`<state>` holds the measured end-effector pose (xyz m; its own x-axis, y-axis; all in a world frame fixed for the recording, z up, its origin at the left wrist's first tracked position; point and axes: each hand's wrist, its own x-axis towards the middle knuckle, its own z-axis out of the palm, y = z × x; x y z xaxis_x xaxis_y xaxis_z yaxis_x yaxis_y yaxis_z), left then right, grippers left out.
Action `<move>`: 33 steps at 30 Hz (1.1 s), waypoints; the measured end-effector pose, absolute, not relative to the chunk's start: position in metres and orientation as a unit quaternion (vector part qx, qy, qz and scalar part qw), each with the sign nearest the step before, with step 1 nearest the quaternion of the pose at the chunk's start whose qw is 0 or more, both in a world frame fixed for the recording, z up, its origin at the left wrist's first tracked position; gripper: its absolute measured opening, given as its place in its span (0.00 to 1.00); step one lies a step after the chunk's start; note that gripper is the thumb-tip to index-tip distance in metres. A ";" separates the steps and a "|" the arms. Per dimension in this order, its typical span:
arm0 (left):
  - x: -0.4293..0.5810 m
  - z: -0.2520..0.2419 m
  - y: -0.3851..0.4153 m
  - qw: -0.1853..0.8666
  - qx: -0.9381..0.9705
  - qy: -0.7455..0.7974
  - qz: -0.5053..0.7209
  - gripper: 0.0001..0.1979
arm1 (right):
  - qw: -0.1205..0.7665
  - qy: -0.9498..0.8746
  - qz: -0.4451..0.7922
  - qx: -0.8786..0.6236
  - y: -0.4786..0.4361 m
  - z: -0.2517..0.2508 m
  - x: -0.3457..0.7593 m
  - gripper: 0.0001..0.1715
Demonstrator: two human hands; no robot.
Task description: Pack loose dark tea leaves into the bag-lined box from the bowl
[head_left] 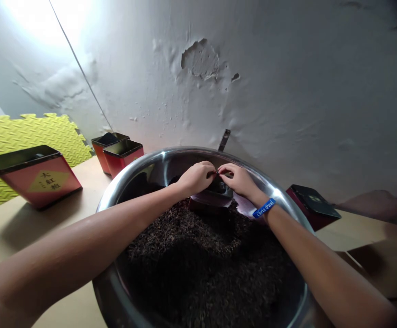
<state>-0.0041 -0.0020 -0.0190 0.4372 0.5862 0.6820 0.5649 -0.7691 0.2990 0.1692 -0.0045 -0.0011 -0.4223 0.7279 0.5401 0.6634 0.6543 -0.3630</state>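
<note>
A large steel bowl (pixel 130 182) in front of me holds a heap of dark loose tea leaves (pixel 201 259). A small red tin (pixel 207 200) sits tilted in the leaves at the far side. Above it my left hand (pixel 196 176) and my right hand (pixel 237 178) meet, fingers curled, pinching a small dark bit between their tips. I cannot make out what the bit is. A blue wristband (pixel 264 207) circles my right wrist.
Two open red tins (pixel 118 155) stand at the back left by the wall. A larger red tin with a yellow label (pixel 36 175) lies further left. A closed dark-lidded red tin (pixel 313 205) sits right of the bowl. Yellow foam mat (pixel 17 134) leans behind.
</note>
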 end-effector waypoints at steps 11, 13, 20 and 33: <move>-0.006 -0.016 -0.003 0.010 0.847 0.345 0.403 0.08 | 0.342 -0.838 0.045 -0.422 -0.006 0.002 0.170 0.07; -0.007 -0.016 -0.003 0.008 0.847 0.344 0.406 0.08 | 0.342 -0.838 0.043 -0.422 -0.006 0.003 0.169 0.07; -0.006 -0.017 -0.003 0.002 0.847 0.339 0.409 0.08 | 0.340 -0.842 0.048 -0.416 -0.006 0.002 0.168 0.07; -0.005 -0.020 -0.003 0.018 0.851 0.327 0.410 0.07 | 0.338 -0.838 0.027 -0.427 -0.007 0.001 0.167 0.08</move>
<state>-0.0049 -0.0034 -0.0201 0.4505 0.5706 0.6866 0.5417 -0.7860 0.2978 0.1672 -0.0069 0.0007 -0.4070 0.7347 0.5428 0.6980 0.6334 -0.3340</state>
